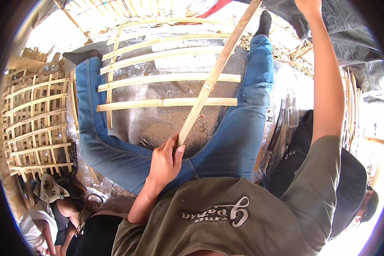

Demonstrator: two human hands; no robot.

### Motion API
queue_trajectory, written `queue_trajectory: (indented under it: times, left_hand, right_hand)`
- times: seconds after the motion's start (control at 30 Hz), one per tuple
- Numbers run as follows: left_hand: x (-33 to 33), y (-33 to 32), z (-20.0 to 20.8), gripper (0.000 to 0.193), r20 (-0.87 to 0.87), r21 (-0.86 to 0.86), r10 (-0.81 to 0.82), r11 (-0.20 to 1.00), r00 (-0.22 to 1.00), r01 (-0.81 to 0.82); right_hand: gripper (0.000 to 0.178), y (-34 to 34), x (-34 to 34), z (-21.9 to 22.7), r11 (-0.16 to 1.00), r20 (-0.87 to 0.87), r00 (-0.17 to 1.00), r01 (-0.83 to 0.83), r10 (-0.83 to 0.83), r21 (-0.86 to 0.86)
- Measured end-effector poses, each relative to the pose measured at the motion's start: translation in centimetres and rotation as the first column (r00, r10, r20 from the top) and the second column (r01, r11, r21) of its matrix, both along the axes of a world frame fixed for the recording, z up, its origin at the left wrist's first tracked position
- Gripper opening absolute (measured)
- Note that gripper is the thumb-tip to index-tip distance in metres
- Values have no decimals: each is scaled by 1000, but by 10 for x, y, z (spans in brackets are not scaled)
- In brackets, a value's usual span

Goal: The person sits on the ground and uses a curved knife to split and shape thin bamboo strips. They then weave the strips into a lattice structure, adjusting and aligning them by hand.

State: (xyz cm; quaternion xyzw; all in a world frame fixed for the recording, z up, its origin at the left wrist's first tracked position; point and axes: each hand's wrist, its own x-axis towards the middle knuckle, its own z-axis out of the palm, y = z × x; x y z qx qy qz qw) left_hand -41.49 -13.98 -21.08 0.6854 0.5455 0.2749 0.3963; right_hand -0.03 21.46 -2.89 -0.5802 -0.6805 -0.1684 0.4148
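Near my lap, my left hand [165,160] is closed around the lower end of a long bamboo strip [219,66]. The strip slants up and to the right, crossing over an open bamboo frame [187,102] between my legs. Several crosswise slats make up this frame, with an upright strip [110,91] running under their left ends. My right arm stretches far up on the right. At the top edge, my right hand [309,6] is only partly in the picture, beside dark plastic sheeting; its fingers are cut off from sight.
My jeans-clad legs [254,102] spread around the frame. Finished-looking woven bamboo lattices [38,123] are stacked at the left. A long dark blade [279,121] and a clear container [293,117] lie by my right leg. Other people sit at lower left [42,222] and right.
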Motion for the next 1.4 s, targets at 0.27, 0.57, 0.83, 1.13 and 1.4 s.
queue_trajectory:
  times: [0.27,0.57,0.83,1.13,1.4]
  left_hand:
    - [-15,-8,-11,40,172,-150,97,986,980,-71]
    - [-22,-7,-7,42,235,-189,191,971,953,-148]
    - [-20,-4,-9,34,238,-174,157,978,959,-117]
    - [-12,-7,-7,50,253,-146,111,986,961,-75]
    - [-13,-10,-10,36,305,-194,110,980,946,-51]
  right_hand:
    - [26,103,108,-22,880,188,860,462,-475,113]
    - [50,29,-66,-11,829,-97,981,-196,171,-524]
    - [58,-47,-136,-54,-99,-790,594,-786,154,-611]
    - [44,-45,-132,-51,-58,-758,639,-758,133,-649]
    - [22,-26,-88,-73,151,-938,346,-928,3,-342]
